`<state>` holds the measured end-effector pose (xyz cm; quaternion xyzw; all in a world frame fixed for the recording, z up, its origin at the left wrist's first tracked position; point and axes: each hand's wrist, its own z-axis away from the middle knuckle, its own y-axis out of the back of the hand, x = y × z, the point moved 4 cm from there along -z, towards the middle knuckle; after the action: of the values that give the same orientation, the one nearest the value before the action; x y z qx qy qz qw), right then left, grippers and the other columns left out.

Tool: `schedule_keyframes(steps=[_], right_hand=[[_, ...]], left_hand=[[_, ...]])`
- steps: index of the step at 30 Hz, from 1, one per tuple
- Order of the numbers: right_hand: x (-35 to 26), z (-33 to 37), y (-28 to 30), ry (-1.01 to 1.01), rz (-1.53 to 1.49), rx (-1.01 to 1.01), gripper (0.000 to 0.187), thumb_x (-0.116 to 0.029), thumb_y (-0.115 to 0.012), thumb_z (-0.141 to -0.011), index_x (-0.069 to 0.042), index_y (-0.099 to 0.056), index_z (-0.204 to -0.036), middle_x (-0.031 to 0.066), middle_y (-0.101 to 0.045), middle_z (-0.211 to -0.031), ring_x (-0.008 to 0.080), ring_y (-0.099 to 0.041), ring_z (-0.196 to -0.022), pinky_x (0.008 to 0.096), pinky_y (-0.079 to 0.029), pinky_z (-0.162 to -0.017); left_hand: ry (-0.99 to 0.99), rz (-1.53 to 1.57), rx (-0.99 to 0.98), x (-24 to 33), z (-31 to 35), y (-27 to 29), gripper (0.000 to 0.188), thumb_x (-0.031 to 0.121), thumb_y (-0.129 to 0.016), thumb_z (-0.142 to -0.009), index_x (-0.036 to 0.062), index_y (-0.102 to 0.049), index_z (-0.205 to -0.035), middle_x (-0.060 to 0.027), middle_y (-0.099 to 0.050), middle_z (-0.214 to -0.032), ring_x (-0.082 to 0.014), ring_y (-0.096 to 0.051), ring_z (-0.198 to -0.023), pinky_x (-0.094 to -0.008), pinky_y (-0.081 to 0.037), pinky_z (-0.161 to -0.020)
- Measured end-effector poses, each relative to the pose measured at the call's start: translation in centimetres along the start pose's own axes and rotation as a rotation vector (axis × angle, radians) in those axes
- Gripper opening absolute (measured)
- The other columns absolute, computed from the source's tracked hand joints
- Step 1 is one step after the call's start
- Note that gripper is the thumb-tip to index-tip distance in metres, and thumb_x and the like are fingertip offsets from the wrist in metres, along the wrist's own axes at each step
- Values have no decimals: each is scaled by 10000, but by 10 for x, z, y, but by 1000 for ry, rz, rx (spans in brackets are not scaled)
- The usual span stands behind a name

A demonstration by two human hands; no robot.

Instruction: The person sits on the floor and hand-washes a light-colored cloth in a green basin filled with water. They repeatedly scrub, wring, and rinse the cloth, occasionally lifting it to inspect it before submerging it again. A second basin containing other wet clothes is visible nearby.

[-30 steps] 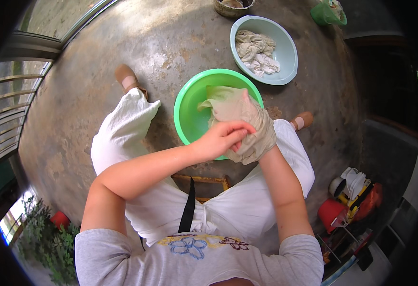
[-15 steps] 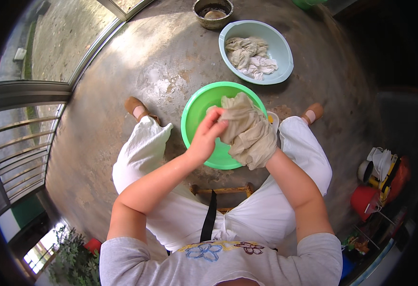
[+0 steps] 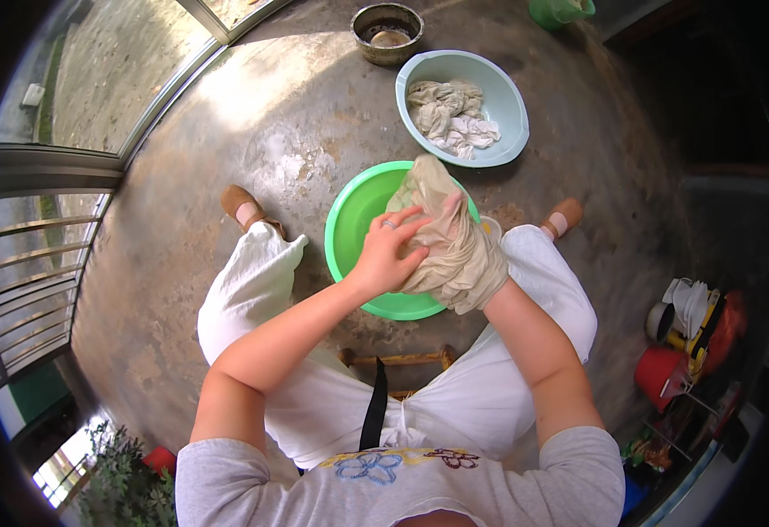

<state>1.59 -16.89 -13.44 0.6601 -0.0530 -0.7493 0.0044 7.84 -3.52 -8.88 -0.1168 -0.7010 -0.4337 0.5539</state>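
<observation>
1. the left hand has its fingers spread, the thumb set apart, laid against a beige cloth; a ring sits on one finger.
2. the right hand is covered by that same cloth, which is bunched in folds up to the wrist; a pinkish tone shows through the thin fabric, but i cannot tell whether the hand is spread or pressed together.
3. the cloth is held up over the right part of a green basin, its top end reaching past the far rim in this view.
4. the basin stands on the stained floor, between legs in white trousers.
5. just beyond it, to the right, is a pale blue basin with crumpled beige and white cloths heaped inside.
6. a round metal pot stands near the blue basin, on its far left side.
7. a black strap hangs between the thighs, near a wooden frame.
8. well off to the right is a red bucket.
</observation>
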Motion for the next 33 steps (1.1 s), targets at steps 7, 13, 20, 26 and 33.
schedule_keyframes(steps=[7,13,20,26,33], right_hand=[[-50,-17,-9,198,1144,-136,545,-462,-518,-811,-110,-496,-1226,127,-477,-1296,288,-433,-1214,436,-244,-1076],[-74,-7,-19,397,1365,-88,494,-419,-544,-745,-193,-552,-1185,52,-508,-1297,247,-459,-1223,429,-305,-1040],[-35,-10,-40,-176,1240,-181,488,-466,-559,-746,-183,-566,-1144,96,-522,-1253,275,-487,-1195,399,-369,-997],[30,-9,-31,-397,73,136,506,-348,-606,-806,-130,-518,-1255,125,-495,-1308,252,-484,-1179,352,-416,-932],[-57,-5,-56,-299,325,143,270,-86,-516,-810,5,-605,-1049,119,-620,-1026,202,-576,-901,348,-468,-774]], left_hand=[[492,804,-224,-31,9,-9,295,114,-467,-892,25,-520,-1168,-38,-559,-967,-105,-511,-900,-287,-442,-820],[-117,-361,377,23,15,12,610,204,-700,-784,64,-368,-1277,-162,-466,-1154,-326,-553,-936,-392,-467,-836],[30,-192,-187,32,32,-6,849,289,-809,-645,105,-311,-1308,-204,-559,-1151,-387,-579,-985,-434,-479,-813],[120,-117,-45,18,32,-7,622,99,-649,-725,97,-355,-1273,-247,-594,-1073,-415,-579,-969,-453,-471,-803],[697,53,352,-118,23,-3,385,107,-506,-804,-1,-515,-1174,-231,-621,-1050,-411,-607,-934,-458,-483,-790]])
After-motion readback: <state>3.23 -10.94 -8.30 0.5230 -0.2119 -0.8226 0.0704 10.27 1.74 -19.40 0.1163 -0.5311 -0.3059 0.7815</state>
